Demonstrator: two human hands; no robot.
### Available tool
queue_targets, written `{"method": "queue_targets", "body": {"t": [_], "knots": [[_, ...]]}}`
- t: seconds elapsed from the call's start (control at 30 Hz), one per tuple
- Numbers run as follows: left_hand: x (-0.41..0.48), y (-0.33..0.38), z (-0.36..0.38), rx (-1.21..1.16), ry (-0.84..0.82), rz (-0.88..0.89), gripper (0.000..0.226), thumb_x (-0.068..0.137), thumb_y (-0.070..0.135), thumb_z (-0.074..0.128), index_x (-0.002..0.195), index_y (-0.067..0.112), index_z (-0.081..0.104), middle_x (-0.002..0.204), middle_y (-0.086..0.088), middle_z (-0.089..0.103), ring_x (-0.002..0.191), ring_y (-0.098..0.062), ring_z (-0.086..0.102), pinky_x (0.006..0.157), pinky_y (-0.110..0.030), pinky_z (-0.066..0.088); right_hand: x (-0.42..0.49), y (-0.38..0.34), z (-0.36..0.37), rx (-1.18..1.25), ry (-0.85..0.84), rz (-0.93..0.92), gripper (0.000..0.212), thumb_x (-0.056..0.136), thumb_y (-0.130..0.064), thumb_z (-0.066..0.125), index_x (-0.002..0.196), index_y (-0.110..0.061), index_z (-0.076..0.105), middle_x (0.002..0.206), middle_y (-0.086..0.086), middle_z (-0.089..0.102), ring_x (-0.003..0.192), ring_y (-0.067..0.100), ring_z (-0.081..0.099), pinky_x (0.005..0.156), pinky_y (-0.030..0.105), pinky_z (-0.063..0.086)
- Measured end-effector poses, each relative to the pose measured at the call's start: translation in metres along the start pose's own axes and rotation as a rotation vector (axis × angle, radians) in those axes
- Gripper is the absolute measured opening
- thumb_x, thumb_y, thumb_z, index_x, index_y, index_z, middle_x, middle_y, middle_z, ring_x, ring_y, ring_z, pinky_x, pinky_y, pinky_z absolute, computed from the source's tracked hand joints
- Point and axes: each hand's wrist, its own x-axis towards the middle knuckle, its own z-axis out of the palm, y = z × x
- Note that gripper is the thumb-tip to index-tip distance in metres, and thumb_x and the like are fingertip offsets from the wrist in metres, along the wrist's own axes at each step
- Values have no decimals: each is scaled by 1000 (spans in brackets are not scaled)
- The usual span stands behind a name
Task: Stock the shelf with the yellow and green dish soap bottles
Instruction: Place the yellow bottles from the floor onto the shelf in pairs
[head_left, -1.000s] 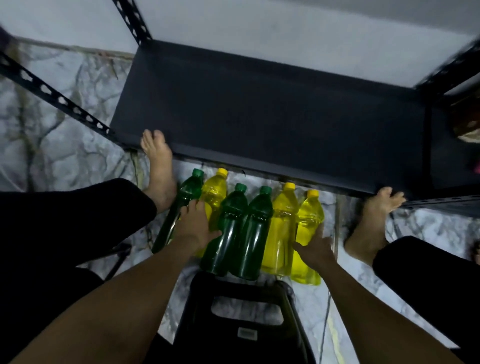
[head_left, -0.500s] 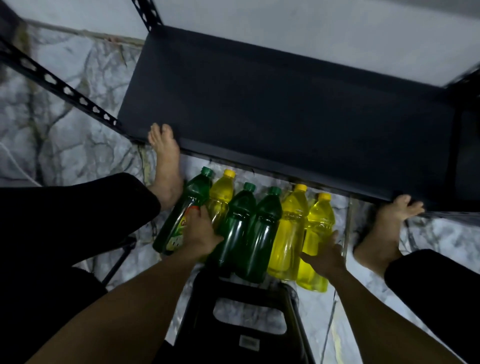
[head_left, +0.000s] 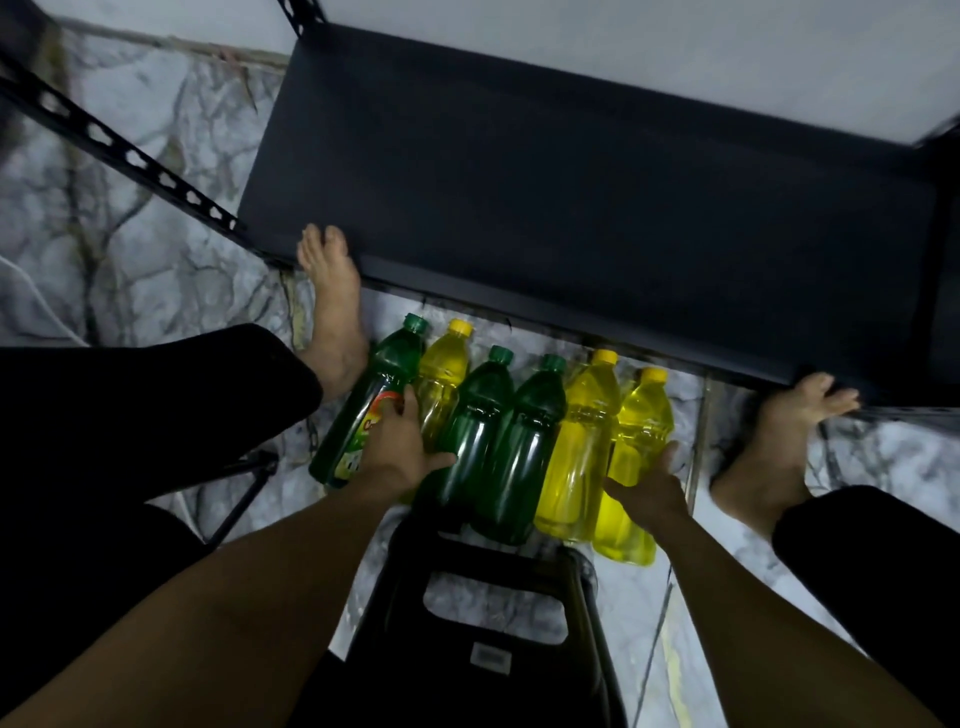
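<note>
Dish soap bottles (head_left: 524, 441), three green and three yellow, stand in a tight row on the marble floor (head_left: 130, 218), just in front of the dark shelf (head_left: 571, 208). None is on it yet. Because the row is packed shoulder to shoulder, lifting an end bottle could tip its neighbour, which might then roll under the shelf edge or against the bare feet (head_left: 332, 322) on either side. Smooth plastic held low on the body may also slip or knock the shelf lip on the way up.

The left hand (head_left: 400, 452) reaches down with its fingers curled on the leftmost green bottle (head_left: 371, 400), which leans out from the row. The grip seems partial, though most of the fingers are hidden. The right hand (head_left: 649, 488) wraps the rightmost yellow bottle (head_left: 644, 410) low down, thumb on its outer side.
</note>
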Motion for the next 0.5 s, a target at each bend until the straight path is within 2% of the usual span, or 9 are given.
{"method": "queue_targets", "body": {"t": [0.1, 0.2, 0.27, 0.43, 0.5], "knots": [[0, 1, 3, -46, -29, 4, 134, 70, 59, 81, 158, 10, -6, 159, -26, 16, 135, -40, 43, 104, -41, 45, -3, 1, 0, -65, 12, -13, 129, 79, -46, 79, 152, -20, -25, 148, 33, 35, 123, 46, 52, 93, 47, 50], [4, -6, -3, -20, -35, 15, 130, 70, 50, 85, 159, 16, -3, 160, -22, 18, 137, -39, 41, 107, -41, 42, -7, -1, -1, -149, 11, -3, 126, 83, -44, 76, 152, -17, -26, 154, 33, 23, 131, 48, 44, 104, 49, 42], [8, -11, -7, 6, -34, 30, 127, 71, 46, 86, 160, 19, 0, 161, -17, 19, 141, -35, 37, 108, -38, 38, -7, 0, -1, -188, -6, -3, 123, 85, -43, 73, 152, -15, -27, 154, 32, 23, 132, 48, 41, 106, 49, 39], [16, -18, 0, 52, -5, 75, 132, 66, 60, 84, 160, 19, 1, 149, -16, 31, 133, -32, 41, 105, -35, 38, -13, 6, -4, -145, -44, -37, 121, 85, -46, 71, 153, -15, -24, 151, 33, 28, 127, 47, 46, 100, 45, 43], [17, -20, 1, 30, -7, 87, 131, 66, 62, 83, 160, 20, 2, 148, -17, 31, 132, -33, 42, 106, -35, 39, -17, 4, -6, -83, -46, -60, 119, 86, -47, 70, 154, -16, -22, 146, 33, 36, 120, 45, 52, 92, 43, 46]]}}
